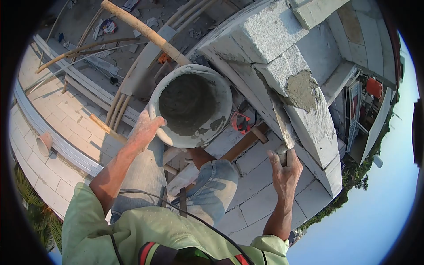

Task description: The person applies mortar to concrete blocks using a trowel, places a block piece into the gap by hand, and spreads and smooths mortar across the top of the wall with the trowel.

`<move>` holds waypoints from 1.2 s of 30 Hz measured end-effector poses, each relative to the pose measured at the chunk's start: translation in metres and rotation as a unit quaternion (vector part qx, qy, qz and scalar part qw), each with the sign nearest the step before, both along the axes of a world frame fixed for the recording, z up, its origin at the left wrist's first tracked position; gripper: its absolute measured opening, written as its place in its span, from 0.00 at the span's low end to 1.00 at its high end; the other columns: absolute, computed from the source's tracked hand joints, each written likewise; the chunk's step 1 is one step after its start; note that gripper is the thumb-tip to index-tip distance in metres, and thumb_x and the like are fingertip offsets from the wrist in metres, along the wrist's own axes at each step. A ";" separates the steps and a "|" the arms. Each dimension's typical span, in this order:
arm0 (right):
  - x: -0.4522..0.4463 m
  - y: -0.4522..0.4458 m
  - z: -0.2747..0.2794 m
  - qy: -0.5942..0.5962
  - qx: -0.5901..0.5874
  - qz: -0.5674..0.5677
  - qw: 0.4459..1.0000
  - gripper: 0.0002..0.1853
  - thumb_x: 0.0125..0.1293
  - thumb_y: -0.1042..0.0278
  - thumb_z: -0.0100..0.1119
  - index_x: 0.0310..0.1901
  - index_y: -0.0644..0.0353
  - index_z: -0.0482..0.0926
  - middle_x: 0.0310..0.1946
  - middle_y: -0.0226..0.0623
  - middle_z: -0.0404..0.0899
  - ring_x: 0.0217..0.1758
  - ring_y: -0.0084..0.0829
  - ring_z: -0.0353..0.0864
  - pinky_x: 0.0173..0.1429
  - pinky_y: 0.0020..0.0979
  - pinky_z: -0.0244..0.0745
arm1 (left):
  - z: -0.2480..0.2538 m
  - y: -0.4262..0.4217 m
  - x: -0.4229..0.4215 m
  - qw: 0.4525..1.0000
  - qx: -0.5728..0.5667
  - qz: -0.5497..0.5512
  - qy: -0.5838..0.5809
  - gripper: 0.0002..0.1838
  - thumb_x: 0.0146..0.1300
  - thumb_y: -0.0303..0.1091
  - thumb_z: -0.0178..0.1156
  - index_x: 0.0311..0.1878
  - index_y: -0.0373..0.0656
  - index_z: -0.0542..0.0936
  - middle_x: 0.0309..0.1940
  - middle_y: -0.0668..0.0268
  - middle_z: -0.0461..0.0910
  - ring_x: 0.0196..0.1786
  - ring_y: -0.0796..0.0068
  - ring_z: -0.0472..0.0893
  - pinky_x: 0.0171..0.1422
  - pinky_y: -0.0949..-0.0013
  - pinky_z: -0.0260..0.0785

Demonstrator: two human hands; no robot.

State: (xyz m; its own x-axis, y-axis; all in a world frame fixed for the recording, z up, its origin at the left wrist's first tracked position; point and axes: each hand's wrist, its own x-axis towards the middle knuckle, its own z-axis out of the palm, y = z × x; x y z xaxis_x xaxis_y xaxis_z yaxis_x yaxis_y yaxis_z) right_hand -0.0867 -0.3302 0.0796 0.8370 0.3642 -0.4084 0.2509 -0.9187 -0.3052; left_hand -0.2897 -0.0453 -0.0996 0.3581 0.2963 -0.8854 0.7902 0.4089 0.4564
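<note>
My left hand (148,130) is closed over the near-left rim of a round bucket (225,93). Wet grey mortar (187,101) lies inside it, with smears up the inner wall. On the right, my right hand (286,172) wraps round the handle of a trowel (282,123). Its narrow, mortar-coated blade points away from me along the side of a pale block wall (311,130). A patch of mortar (302,90) sits on the top of that wall, just beyond the blade. Part of the handle is hidden by my fingers.
A hammer (259,134) and a red object (240,122) lie between bucket and wall. Wooden poles (141,28) cross behind the bucket. A small clay-coloured pot (44,143) stands at left. Debris covers the floor far below.
</note>
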 end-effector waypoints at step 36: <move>0.021 0.056 -0.027 0.171 0.093 -0.098 0.976 0.22 0.64 0.52 0.71 0.36 0.68 0.78 0.22 0.35 0.76 0.26 0.28 0.74 0.32 0.32 0.71 | -0.006 0.002 -0.009 0.999 0.009 0.007 0.052 0.28 0.53 0.31 0.61 0.58 0.30 0.72 0.47 0.55 0.78 0.50 0.66 0.78 0.58 0.65 0.70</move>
